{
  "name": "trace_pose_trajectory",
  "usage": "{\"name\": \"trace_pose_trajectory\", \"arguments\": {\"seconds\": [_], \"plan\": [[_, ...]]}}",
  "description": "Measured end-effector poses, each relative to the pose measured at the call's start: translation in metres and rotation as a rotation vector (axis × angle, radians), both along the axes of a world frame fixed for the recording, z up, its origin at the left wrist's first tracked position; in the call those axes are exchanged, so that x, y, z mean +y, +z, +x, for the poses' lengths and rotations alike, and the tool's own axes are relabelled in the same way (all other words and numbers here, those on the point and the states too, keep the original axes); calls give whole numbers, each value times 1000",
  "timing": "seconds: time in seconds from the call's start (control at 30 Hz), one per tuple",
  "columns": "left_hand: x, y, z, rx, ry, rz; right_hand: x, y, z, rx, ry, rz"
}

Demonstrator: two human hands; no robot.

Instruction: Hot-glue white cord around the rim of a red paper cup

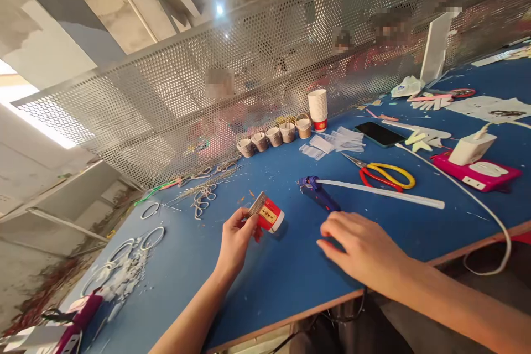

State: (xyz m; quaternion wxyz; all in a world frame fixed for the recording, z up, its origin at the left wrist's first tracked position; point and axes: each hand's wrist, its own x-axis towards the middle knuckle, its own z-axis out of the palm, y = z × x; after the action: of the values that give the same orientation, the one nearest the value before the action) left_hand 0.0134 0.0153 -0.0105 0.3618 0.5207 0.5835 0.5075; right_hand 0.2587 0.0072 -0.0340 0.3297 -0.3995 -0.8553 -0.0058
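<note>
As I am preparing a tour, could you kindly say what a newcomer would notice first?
Probably the red paper cup in the left hand, near the picture's middle. Next come the pliers with yellow and red handles, right of the blue glue gun. Five small buckets stand in a row by the perforated screen.

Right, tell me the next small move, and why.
Probably grasp the glue gun with the right hand: that hand looks empty and is close to the gun's handle, while the left hand holds the red cup.
</note>
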Motion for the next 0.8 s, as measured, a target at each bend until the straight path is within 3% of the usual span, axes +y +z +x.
{"name": "trace_pose_trajectory", "arguments": {"seconds": [0.1,0.27,0.6,0.8], "plan": [[-4,0,4,10,-15,3,6,11,-42,35,123,76],[-8,2,6,62,-42,5,34,17,-81,45,119,64],[-10,3,6,151,-81,-38,35,10,-77,302,202,-206],[-13,6,8,171,-86,-52,38,7,-74,316,249,-109]]}}
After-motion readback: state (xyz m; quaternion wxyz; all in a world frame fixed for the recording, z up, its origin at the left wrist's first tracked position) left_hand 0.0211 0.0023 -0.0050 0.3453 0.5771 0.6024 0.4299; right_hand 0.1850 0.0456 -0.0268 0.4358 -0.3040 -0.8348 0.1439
